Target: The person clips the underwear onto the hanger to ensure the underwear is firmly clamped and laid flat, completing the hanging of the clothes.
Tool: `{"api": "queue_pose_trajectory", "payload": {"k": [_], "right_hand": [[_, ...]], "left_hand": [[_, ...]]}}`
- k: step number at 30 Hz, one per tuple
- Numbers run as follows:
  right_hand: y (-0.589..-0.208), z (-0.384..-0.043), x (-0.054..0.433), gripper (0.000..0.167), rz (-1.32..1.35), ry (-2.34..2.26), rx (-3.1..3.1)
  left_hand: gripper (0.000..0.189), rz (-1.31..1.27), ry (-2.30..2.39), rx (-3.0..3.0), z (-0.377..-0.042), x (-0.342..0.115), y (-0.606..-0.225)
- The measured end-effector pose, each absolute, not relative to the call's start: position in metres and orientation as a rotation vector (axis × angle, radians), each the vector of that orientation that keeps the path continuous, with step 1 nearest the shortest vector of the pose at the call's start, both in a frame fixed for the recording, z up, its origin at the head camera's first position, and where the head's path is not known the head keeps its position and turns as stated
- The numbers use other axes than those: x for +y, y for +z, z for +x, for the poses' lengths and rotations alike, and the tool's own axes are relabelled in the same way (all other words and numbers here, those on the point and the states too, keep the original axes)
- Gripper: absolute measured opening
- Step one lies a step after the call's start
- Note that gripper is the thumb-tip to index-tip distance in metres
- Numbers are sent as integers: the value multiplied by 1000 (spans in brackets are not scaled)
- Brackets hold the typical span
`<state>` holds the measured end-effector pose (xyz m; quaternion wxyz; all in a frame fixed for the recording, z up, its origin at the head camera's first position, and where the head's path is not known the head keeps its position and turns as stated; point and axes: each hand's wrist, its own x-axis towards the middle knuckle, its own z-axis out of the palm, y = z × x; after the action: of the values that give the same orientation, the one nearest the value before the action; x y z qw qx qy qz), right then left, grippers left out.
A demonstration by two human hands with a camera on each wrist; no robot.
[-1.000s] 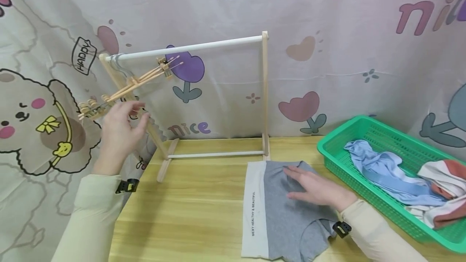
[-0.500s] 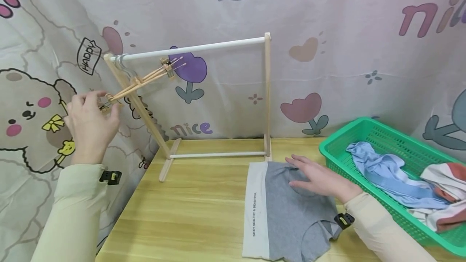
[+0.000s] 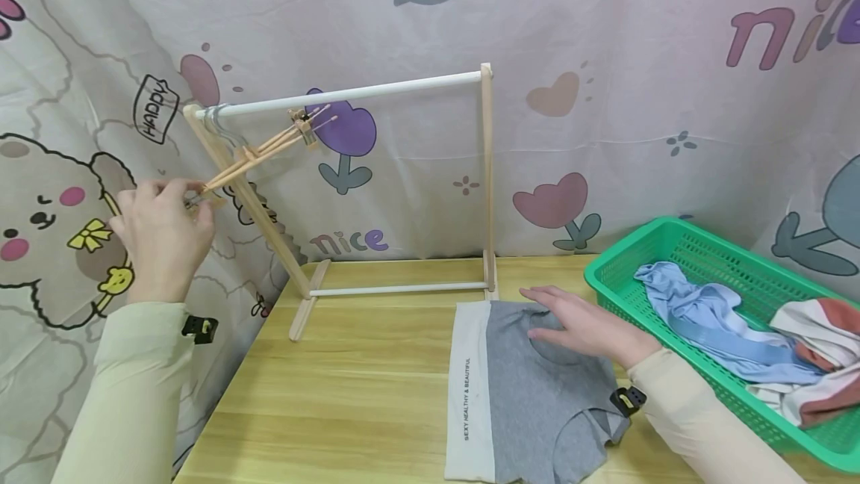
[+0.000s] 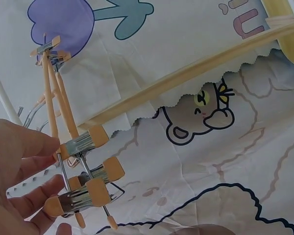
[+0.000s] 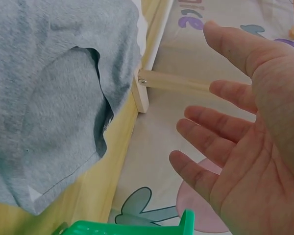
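Observation:
Several wooden clip hangers [image 3: 269, 151] hang by metal hooks at the left end of a small rack's white top rod. My left hand [image 3: 164, 237] is at their near end, thumb and fingers about the clips. In the left wrist view, fingertips [image 4: 46, 147] pinch at the wood-tipped metal clips [image 4: 90, 191], which sit on thin metal rods. Grey underpants [image 3: 531, 394] with a white lettered waistband lie flat on the table. Over their far right part hovers my right hand [image 3: 591, 327], fingers extended. The right wrist view shows that palm [image 5: 255, 161] holding nothing, beside the grey cloth [image 5: 54, 112].
The rack's wooden right post [image 3: 487, 178] rises just behind the underpants. At the right stands a green basket [image 3: 621, 312] with a light blue garment [image 3: 705, 327] and a white-and-rust garment [image 3: 816, 349] inside. A printed curtain [image 3: 416, 193] hangs behind the wooden table [image 3: 349, 394].
My left hand has moved left from in front of the hangers to their clip end and closed its fingers there. My right hand has stayed nearly still over the underpants.

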<state>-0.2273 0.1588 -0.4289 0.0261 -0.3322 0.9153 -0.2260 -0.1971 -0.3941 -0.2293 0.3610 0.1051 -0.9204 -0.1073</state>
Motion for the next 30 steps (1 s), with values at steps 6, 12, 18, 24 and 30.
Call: {"api": "queue_pose_trajectory", "payload": {"k": [6,12,18,24,30], "right_hand": [[-430,-230,156,71,-1054,-694,2817],[-431,-233,151,68,-1061,-703,2785],[-431,-232,145,61,-1065,-703,2773],[-431,-229,138,59,-1104,-752,2740],[-437,-230,133,59,-1119,-763,2732]], "left_hand": [[27,203,-237,-2339,-198,-391,-231],[23,143,-223,-2332,-200,-386,-227],[23,105,-337,-2397,-204,-377,-225],[20,106,-406,-2406,-209,-371,-223],[20,141,-499,-2442,-209,-366,-221]]}}
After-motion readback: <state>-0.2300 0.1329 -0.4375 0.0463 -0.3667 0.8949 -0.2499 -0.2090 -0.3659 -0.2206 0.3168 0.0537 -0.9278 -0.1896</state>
